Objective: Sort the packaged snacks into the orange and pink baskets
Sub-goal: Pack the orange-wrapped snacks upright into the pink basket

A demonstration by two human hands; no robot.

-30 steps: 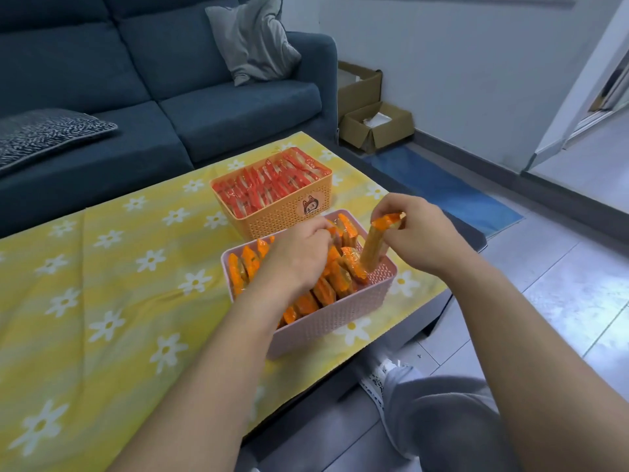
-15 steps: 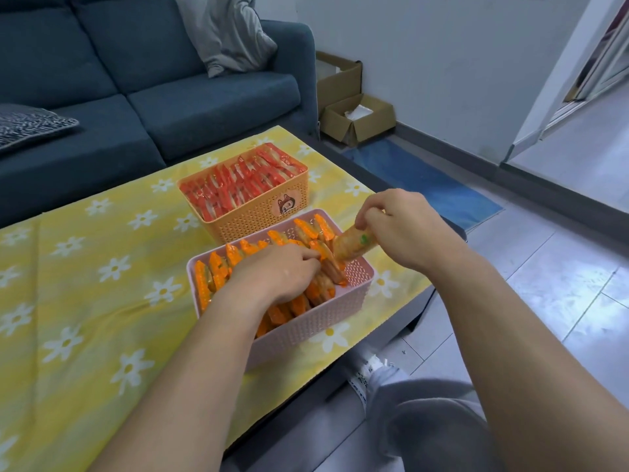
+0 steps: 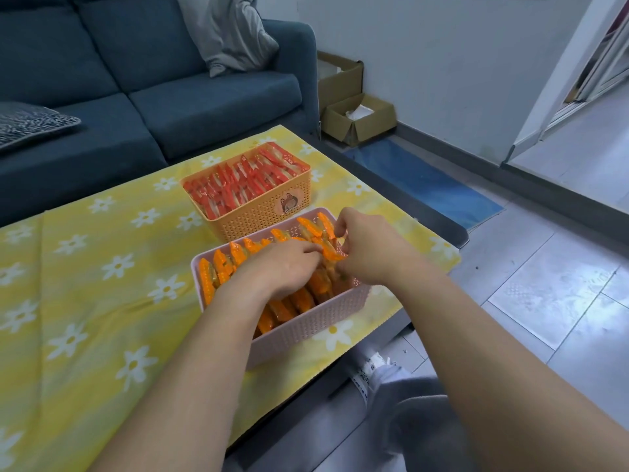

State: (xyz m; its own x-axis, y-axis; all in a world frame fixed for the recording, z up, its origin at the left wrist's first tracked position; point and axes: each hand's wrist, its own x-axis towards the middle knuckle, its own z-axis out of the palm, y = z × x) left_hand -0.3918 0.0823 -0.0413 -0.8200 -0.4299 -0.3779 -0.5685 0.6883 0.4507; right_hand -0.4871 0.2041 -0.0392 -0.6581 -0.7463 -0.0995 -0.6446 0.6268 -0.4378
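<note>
The pink woven plastic basket (image 3: 306, 327) holds orange-wrapped snack packets (image 3: 218, 272) standing on edge in rows; just behind it, an orange woven plastic basket (image 3: 258, 218) with a small animal sticker is packed with red-wrapped snack packets (image 3: 238, 185). Both baskets sit near the right end of a low table under a yellow cloth printed with white daisies (image 3: 102, 284). Behind the table stands a dark blue fabric sofa (image 3: 153, 97), and right of the sofa two open brown cardboard boxes (image 3: 357, 117) rest on the tiled floor. Inside the pink basket, the left hand (image 3: 279, 267) lies palm-down with fingers curled among the packets, while the right hand (image 3: 371, 247) pinches one orange packet (image 3: 332, 255) at the far end.
</note>
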